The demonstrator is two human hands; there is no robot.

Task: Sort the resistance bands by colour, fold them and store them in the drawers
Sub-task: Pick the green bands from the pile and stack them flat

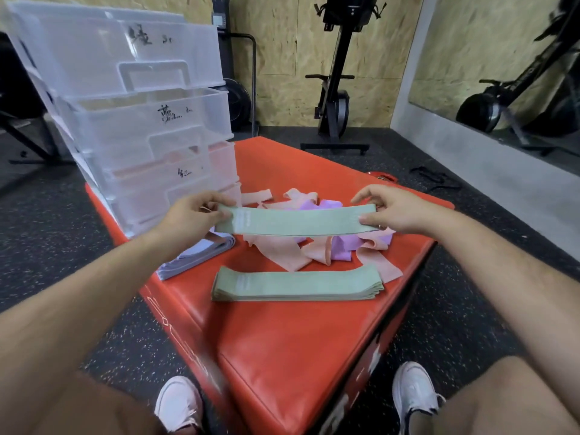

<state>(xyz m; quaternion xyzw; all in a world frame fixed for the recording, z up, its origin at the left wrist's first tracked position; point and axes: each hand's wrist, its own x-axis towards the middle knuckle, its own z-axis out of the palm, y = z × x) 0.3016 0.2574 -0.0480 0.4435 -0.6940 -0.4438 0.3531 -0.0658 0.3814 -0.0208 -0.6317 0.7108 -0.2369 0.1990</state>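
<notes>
A red box [282, 340] is sitting below both hands, its padded top carrying everything else. A clear drawer unit [150, 120] is standing on the box's far left corner, rising up beyond the left fingers, its drawers pulled out a little and marked with handwriting too blurred to read.

The left hand [188, 218] and right hand [386, 211] are holding a green band [295, 222] stretched flat between them, above the box. The left fingers [216, 199] are pinching together on the band's left end, with the thumb under the top edge. The right fingers [370, 219] are clamping the right end, thumb in front and the rest curling over from behind.

A loose heap [314, 246] of pink and purple bands is lying tangled just behind and under the held band, spreading between the two sets of fingers and a little past the right ones. A green stack [298, 285] of flat bands is lying on the box nearer the person than the fingers, directly below the held band and running the same way. A lilac stack [194, 255] is lying below the left fingers, just beside the base of the drawer unit.

Two white shoes [179, 403] are resting on the dark floor on either side of the box's near corner.
</notes>
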